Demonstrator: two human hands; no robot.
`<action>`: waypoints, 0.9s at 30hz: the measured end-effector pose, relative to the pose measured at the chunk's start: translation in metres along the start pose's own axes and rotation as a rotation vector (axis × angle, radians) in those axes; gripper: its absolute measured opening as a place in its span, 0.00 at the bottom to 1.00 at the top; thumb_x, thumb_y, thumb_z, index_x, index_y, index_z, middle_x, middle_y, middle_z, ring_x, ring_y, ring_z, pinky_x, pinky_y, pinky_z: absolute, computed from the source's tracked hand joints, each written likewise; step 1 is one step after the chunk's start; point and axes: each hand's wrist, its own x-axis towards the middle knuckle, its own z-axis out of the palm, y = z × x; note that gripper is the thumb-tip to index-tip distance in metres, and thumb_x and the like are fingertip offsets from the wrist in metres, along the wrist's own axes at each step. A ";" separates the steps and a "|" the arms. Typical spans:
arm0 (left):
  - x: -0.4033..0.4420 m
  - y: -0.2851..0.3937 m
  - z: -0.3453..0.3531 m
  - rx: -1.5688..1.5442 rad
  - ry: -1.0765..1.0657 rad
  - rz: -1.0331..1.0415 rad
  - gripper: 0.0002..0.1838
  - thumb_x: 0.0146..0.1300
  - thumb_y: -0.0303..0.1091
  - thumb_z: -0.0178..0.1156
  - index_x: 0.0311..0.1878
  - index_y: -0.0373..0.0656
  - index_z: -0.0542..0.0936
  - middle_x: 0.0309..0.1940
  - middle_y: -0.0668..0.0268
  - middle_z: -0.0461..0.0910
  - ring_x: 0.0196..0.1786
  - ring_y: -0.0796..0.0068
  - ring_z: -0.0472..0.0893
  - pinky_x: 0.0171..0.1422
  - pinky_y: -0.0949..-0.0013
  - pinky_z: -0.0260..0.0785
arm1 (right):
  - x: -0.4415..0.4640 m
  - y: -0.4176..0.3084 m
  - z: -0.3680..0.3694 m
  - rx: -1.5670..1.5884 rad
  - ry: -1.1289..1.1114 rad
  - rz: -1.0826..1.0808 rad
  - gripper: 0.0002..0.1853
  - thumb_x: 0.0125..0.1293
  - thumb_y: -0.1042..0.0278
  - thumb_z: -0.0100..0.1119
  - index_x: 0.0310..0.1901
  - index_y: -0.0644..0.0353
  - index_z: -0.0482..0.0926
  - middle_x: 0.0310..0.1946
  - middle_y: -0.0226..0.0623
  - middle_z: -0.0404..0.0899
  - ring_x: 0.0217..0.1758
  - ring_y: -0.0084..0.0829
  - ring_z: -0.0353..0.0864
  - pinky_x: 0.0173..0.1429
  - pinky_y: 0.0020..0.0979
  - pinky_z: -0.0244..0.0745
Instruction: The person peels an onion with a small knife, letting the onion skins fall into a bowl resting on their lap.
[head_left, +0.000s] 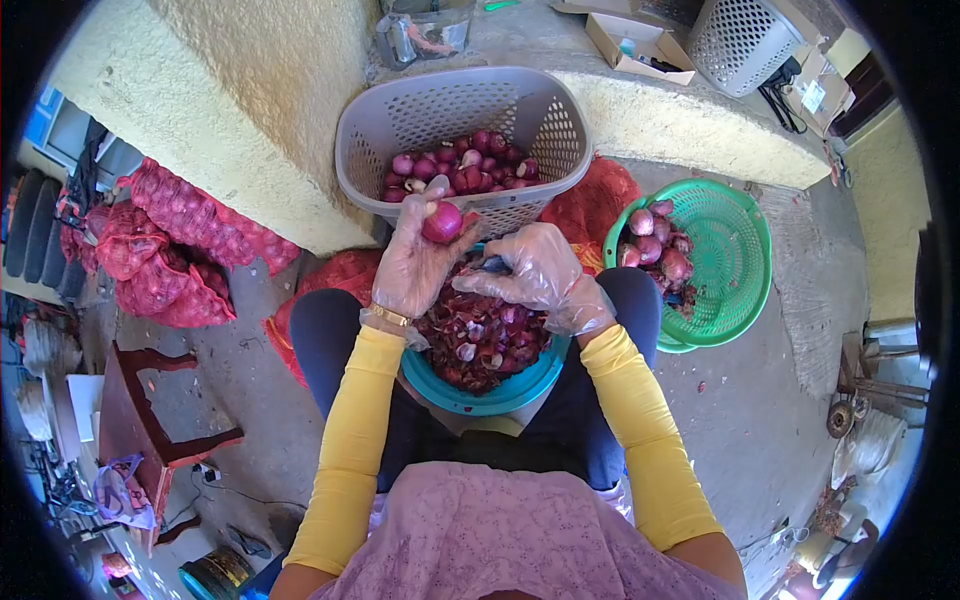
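Observation:
A peeled red onion (442,222) rests in the curled fingers of my left hand (405,262), palm up, above the near side of the grey basket. My right hand (540,268) is closed beside it, its fingers pinched around a small dark object (495,265) that I cannot make out. Both hands wear clear plastic gloves. Under them, between my knees, a blue tub (485,402) holds onion skins (470,345) and some onions. Just beyond, the grey perforated basket (365,140) contains many peeled red onions (470,165).
To the right stands a green basket (735,255) with unpeeled onions (655,240). Red mesh sacks of onions (170,240) lie at left beside the yellow wall (240,100). A wooden stool (150,440) lies tipped at lower left. A cardboard box (640,50) sits on the ledge.

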 end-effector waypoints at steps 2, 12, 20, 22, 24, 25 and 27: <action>0.001 0.000 0.001 0.014 -0.009 -0.035 0.25 0.79 0.44 0.59 0.72 0.44 0.69 0.63 0.58 0.74 0.67 0.55 0.77 0.79 0.45 0.68 | -0.002 0.005 -0.001 -0.002 0.013 0.058 0.27 0.53 0.39 0.80 0.35 0.58 0.90 0.27 0.47 0.85 0.31 0.53 0.85 0.38 0.44 0.81; 0.001 -0.009 -0.014 -0.203 -0.036 -0.075 0.23 0.81 0.45 0.56 0.69 0.43 0.70 0.67 0.57 0.73 0.67 0.55 0.77 0.72 0.49 0.74 | 0.007 0.007 0.010 0.220 0.273 0.193 0.38 0.47 0.39 0.84 0.51 0.61 0.86 0.29 0.43 0.87 0.30 0.41 0.86 0.41 0.39 0.82; 0.005 -0.015 -0.023 -0.276 -0.068 -0.083 0.26 0.81 0.43 0.55 0.75 0.41 0.67 0.68 0.55 0.74 0.67 0.57 0.77 0.64 0.57 0.76 | 0.017 0.012 0.029 0.249 0.294 0.346 0.38 0.58 0.33 0.75 0.54 0.64 0.84 0.35 0.56 0.87 0.41 0.56 0.89 0.47 0.49 0.82; 0.005 -0.017 -0.024 -0.322 -0.064 -0.095 0.27 0.82 0.43 0.55 0.76 0.40 0.66 0.68 0.54 0.74 0.67 0.57 0.77 0.64 0.57 0.76 | 0.021 0.009 0.026 0.308 0.252 0.367 0.37 0.60 0.34 0.74 0.54 0.65 0.84 0.35 0.57 0.87 0.41 0.56 0.89 0.48 0.49 0.82; 0.006 -0.019 -0.025 -0.402 -0.193 -0.068 0.21 0.84 0.42 0.48 0.72 0.42 0.70 0.69 0.49 0.74 0.72 0.51 0.73 0.72 0.54 0.73 | 0.022 0.008 0.026 0.365 0.208 0.386 0.36 0.62 0.36 0.73 0.54 0.65 0.84 0.34 0.58 0.87 0.42 0.56 0.89 0.48 0.49 0.82; 0.007 -0.018 -0.027 -0.401 -0.192 -0.067 0.21 0.84 0.42 0.48 0.72 0.42 0.70 0.69 0.49 0.74 0.72 0.51 0.73 0.72 0.54 0.73 | 0.021 0.009 0.028 0.388 0.208 0.367 0.34 0.63 0.36 0.71 0.53 0.64 0.85 0.34 0.57 0.86 0.42 0.57 0.89 0.47 0.50 0.81; 0.008 -0.015 -0.027 -0.402 -0.100 -0.099 0.23 0.85 0.44 0.46 0.74 0.41 0.68 0.70 0.51 0.73 0.72 0.49 0.74 0.74 0.52 0.72 | 0.021 0.013 0.037 0.414 0.208 0.349 0.32 0.65 0.37 0.70 0.53 0.62 0.86 0.34 0.57 0.86 0.42 0.57 0.88 0.47 0.50 0.81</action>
